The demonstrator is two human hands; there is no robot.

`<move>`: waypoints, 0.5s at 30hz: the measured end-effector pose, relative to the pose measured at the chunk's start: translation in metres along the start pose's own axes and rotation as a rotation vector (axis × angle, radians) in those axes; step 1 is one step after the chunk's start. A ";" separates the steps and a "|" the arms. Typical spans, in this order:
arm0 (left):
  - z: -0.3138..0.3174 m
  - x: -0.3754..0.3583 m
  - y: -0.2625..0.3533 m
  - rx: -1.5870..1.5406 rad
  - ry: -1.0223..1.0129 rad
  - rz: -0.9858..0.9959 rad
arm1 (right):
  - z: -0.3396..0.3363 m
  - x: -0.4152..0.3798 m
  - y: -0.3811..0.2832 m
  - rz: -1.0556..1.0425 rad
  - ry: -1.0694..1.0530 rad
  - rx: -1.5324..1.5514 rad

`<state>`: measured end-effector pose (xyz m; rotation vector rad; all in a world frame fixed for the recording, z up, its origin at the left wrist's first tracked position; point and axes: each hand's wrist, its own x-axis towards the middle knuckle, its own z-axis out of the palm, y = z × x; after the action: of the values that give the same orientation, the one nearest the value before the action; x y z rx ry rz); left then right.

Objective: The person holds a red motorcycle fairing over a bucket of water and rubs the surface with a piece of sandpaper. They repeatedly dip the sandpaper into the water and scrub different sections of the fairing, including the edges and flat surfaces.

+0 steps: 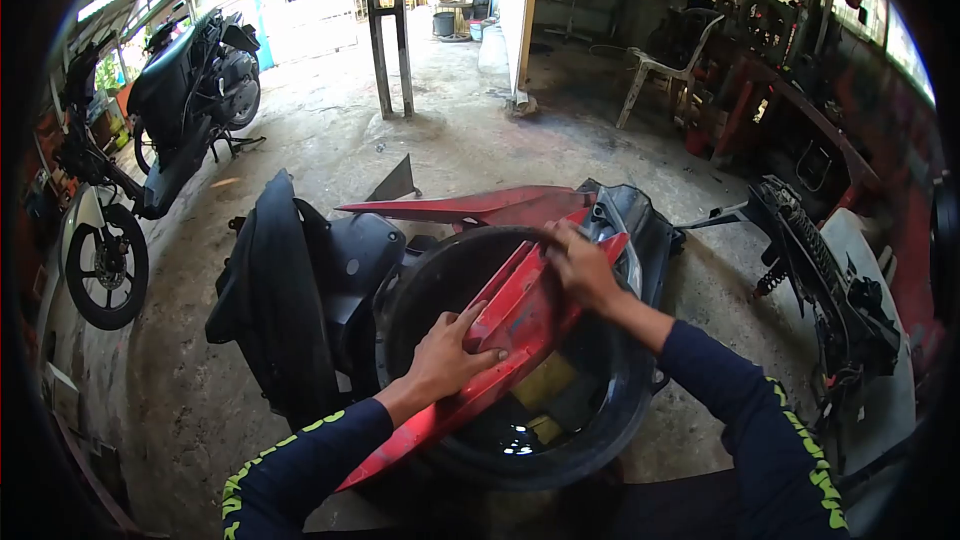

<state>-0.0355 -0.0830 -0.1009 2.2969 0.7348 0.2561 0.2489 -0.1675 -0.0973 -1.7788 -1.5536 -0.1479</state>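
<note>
A long red motorcycle fairing panel [522, 328] lies slantwise across a round black tub [628, 420], its lower end past the near left rim. My left hand [450, 358] grips the panel at mid-length, with the thumb apart from the fingers on its face. Near the panel's upper end, my right hand [582, 268] is closed and pressed against the red surface. It is slightly blurred, and whatever is under its fingers is hidden. Dark water in the tub surrounds a submerged yellowish object [545, 390].
Black plastic body parts [275, 285] stand left of the tub. Behind it lies another red panel [480, 206]. A partly stripped motorcycle frame [805, 270] is at right. A motorcycle [190, 90] stands at far left, a plastic chair [675, 65] at the back right.
</note>
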 end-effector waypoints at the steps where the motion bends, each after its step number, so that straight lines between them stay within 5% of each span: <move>1: 0.001 -0.001 0.003 0.003 -0.013 -0.008 | 0.000 0.001 0.001 -0.011 0.026 -0.053; 4: -0.002 0.001 0.000 0.020 -0.032 -0.020 | 0.015 -0.030 -0.033 -0.297 -0.022 -0.156; 6: -0.001 0.003 0.000 0.012 -0.043 -0.033 | 0.020 -0.064 -0.068 -0.292 -0.157 0.062; 8: 0.000 0.002 -0.001 0.017 -0.029 -0.042 | 0.014 -0.046 -0.041 -0.356 -0.146 -0.041; 9: 0.000 0.002 0.000 0.023 -0.020 -0.034 | 0.009 -0.030 -0.032 -0.312 -0.088 -0.082; 10: 0.001 0.004 0.002 0.017 -0.020 -0.038 | 0.000 -0.011 -0.027 -0.026 -0.093 0.079; 12: 0.000 0.004 0.005 0.009 -0.034 -0.064 | 0.023 -0.008 -0.006 0.053 0.061 -0.008; 15: 0.000 0.002 0.003 -0.004 -0.034 -0.045 | 0.032 -0.051 -0.059 -0.269 -0.030 0.012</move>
<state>-0.0321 -0.0836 -0.0992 2.2719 0.7673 0.1971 0.1709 -0.1911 -0.1207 -1.5627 -1.8068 -0.2414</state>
